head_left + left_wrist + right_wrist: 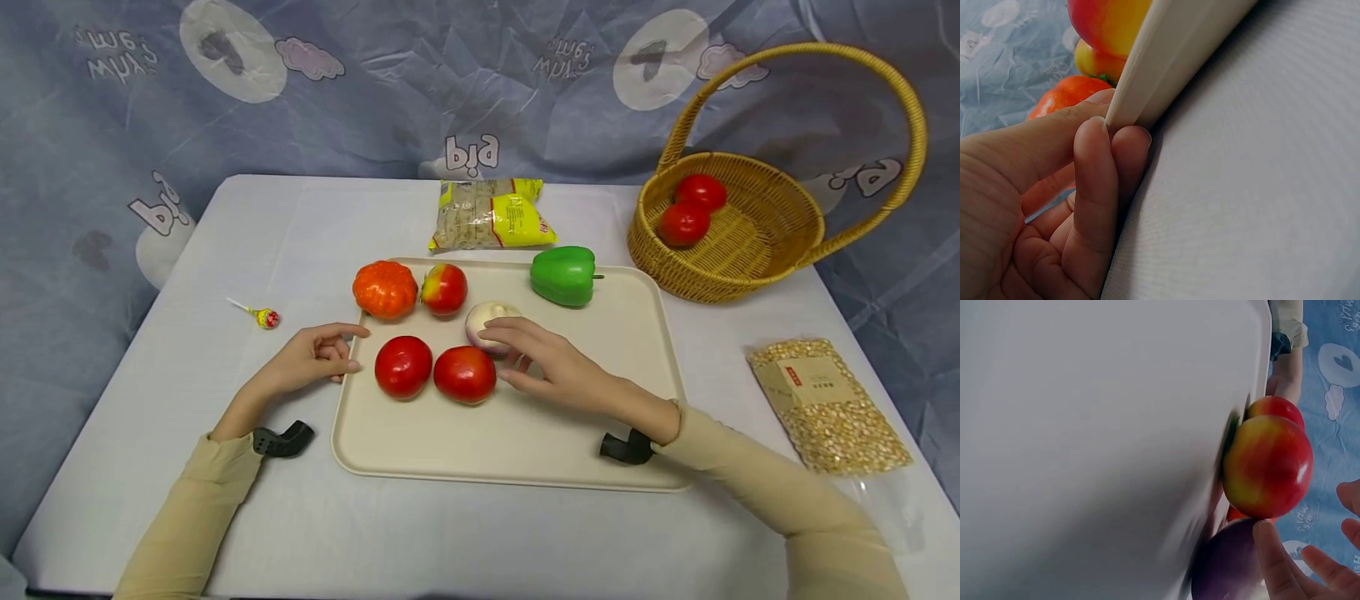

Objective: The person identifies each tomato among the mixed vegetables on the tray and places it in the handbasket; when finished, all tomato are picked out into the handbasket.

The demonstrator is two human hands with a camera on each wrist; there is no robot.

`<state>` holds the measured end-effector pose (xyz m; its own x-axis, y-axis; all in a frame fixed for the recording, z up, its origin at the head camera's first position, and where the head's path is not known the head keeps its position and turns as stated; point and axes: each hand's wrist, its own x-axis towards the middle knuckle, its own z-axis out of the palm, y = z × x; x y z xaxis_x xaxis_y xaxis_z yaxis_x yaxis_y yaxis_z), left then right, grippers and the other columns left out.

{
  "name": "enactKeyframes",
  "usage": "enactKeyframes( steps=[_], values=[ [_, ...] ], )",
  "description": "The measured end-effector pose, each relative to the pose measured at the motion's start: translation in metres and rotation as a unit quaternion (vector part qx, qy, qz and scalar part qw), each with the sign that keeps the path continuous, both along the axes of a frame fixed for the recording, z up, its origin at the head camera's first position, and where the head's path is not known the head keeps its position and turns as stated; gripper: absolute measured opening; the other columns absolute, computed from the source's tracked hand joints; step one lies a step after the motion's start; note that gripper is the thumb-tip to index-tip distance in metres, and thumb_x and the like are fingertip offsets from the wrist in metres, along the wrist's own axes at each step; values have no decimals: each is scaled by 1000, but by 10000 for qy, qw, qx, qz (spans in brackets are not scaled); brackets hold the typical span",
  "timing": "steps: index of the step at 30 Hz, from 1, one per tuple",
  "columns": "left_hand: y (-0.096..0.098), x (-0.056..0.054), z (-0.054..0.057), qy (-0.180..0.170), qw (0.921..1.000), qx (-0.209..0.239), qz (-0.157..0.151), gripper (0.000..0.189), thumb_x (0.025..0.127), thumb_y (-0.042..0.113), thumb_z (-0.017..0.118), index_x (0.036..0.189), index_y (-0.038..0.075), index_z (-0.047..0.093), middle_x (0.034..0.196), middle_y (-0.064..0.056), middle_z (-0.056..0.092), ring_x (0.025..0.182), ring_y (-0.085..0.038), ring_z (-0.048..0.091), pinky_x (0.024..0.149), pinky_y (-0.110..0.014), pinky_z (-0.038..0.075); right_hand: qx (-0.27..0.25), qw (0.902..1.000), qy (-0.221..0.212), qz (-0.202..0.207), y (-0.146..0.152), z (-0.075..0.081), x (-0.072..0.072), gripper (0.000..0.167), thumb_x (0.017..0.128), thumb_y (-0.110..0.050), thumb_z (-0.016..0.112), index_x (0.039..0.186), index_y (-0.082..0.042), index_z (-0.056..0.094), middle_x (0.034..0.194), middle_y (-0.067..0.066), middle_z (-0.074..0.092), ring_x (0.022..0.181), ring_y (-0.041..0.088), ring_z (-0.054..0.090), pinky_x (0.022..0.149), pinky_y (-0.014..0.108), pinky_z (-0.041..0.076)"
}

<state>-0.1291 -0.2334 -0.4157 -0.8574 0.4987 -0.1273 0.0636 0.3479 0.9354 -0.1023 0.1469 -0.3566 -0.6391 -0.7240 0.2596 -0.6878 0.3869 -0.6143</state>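
Note:
My left hand (311,360) is at the left edge of a beige tray (525,450); the left wrist view shows its thumb and fingers pinching the rim. Over the tray's middle, my right hand (551,367) reaches in with loosely bent, spread fingers, fingertips right at a round white-and-purple vegetable (487,321). In the right wrist view one fingertip overlaps its dark purple side (1225,556). Two red tomatoes (403,367) (465,374) lie between the hands. Behind them are an orange ribbed pumpkin (385,289) and a red-and-yellow fruit (444,289). A green bell pepper (562,276) lies farther right.
A wicker basket (720,287) with a tall handle holds two red tomatoes (684,223) at the back right. A yellow-and-clear bag (491,217) lies behind the tray. A lollipop (266,317) is at left, a bag of corn kernels (832,408) at right.

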Motion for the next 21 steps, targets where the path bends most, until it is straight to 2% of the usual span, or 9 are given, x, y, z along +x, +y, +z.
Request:
enactKeyframes(
  steps=[8,14,18,21],
  values=[
    [0,0,1,-4,10000,-40,16,49,82,5,69,128,0,50,71,5,56,54,-6,54,53,-21,51,434,9984,-352,10,-12,-5,4,51,89,-24,63,137,-20,46,141,4,44,89,9,58,74,24,55],
    [1,0,1,4,10000,-55,19,49,82,5,69,128,1,50,71,4,56,54,-6,54,54,-21,51,652,9971,-385,-11,-19,-10,5,53,87,-28,66,137,-25,47,145,5,41,88,7,58,70,21,54],
    [1,0,1,22,10000,-62,21,49,82,6,70,127,1,51,71,5,56,53,-7,54,53,-21,50,752,9966,-319,43,-22,-14,5,54,86,-32,66,137,-28,46,145,4,41,107,8,54,72,20,53],
    [1,0,1,41,10000,-64,-1,49,82,5,70,127,1,51,71,5,56,53,-7,53,53,-21,49,856,9960,-231,97,-24,-14,4,55,86,-33,67,137,-30,45,144,4,41,125,13,45,79,22,53]
  ],
)
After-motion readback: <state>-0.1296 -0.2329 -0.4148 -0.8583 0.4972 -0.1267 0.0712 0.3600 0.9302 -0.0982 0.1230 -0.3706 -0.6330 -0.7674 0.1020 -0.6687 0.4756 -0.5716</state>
